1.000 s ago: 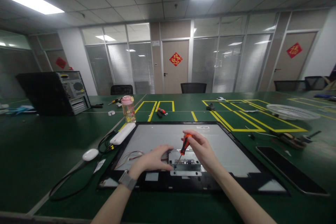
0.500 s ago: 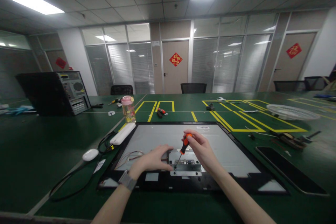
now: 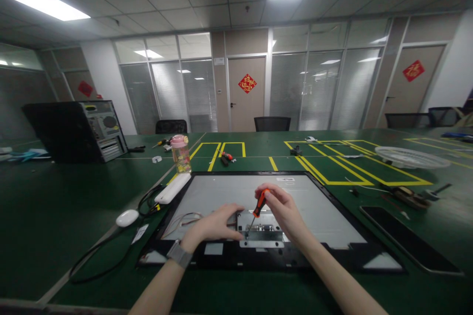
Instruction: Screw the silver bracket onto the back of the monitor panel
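My right hand [image 3: 283,203] is closed around the orange and black handle of a screwdriver [image 3: 260,203]. Its thin shaft slants down to the left, and the tip is at the left part of a metal bracket [image 3: 261,244] with connectors along it. My left hand [image 3: 219,224], with a watch on the wrist, lies at the bracket's left edge, thumb and fingers spread apart. Beneath both hands, a flat display panel [image 3: 229,189] with a grey metal back and black frame lies on the table. Thin wires [image 3: 185,216] run across its left side.
A white bar-shaped case [image 3: 173,188], black cable [image 3: 92,275] and white mouse [image 3: 127,217] lie left of the panel. Behind stand a pink-lidded bottle [image 3: 181,155] and computer case [image 3: 107,133]. To the right are a dark flat slab [image 3: 406,238] and a white ring-shaped part [image 3: 412,157].
My right hand and the screwdriver handle have turned slightly, with the tip staying at the bracket. My left hand remains in place.
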### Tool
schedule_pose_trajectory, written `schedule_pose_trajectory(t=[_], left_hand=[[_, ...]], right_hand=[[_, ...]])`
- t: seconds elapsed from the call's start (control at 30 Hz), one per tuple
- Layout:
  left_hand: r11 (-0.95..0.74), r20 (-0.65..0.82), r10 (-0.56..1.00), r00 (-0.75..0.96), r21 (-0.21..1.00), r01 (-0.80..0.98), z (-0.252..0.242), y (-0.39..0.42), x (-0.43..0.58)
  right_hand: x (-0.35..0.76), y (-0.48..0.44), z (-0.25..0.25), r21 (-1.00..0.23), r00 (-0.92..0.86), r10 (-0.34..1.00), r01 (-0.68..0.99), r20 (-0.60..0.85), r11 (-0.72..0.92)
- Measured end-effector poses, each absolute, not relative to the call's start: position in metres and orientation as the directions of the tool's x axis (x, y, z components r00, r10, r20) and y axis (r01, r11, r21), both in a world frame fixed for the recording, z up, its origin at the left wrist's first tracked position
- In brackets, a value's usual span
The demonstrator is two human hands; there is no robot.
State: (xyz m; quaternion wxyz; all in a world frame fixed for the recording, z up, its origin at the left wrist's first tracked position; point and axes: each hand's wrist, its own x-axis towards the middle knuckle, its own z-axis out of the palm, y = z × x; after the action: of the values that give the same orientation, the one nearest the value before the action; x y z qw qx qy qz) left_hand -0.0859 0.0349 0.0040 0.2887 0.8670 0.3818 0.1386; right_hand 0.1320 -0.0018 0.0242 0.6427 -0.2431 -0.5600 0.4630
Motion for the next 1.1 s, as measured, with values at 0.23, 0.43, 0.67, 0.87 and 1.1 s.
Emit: schedule_pose_trajectory(t=[0.23,0.43,0.67,0.87,1.1], left_hand=[[-0.531,0.019,0.750,0.661,0.612,0.585,0.0013,0.0360,-0.0865],[-0.531,0.010,0.747,0.664,0.610,0.588,0.0014,0.0362,-0.0861],[-0.555,0.026,0.735,0.677,0.597,0.580,0.0010,0.0370,-0.0866],[-0.543,0.020,0.746,0.666,0.598,0.590,0.0026,0.0356,-0.0868],[-0.552,0.023,0.740,0.672,0.590,0.589,0.0075,0.0324,-0.0849]], right_hand=[[0.1335,-0.0015,0.0249,-0.840,-0.080,0.872,-0.325,0.483,0.435],[0.1337,-0.0015,0.0251,-0.820,-0.041,0.858,-0.320,0.513,0.475],[0.1336,-0.0005,0.0230,-0.815,-0.065,0.842,-0.304,0.535,0.494],[0.1346,0.0010,0.0220,-0.816,-0.062,0.837,-0.274,0.543,0.509],[0.1355,-0.0006,0.0242,-0.831,-0.111,0.847,-0.297,0.520,0.471]])
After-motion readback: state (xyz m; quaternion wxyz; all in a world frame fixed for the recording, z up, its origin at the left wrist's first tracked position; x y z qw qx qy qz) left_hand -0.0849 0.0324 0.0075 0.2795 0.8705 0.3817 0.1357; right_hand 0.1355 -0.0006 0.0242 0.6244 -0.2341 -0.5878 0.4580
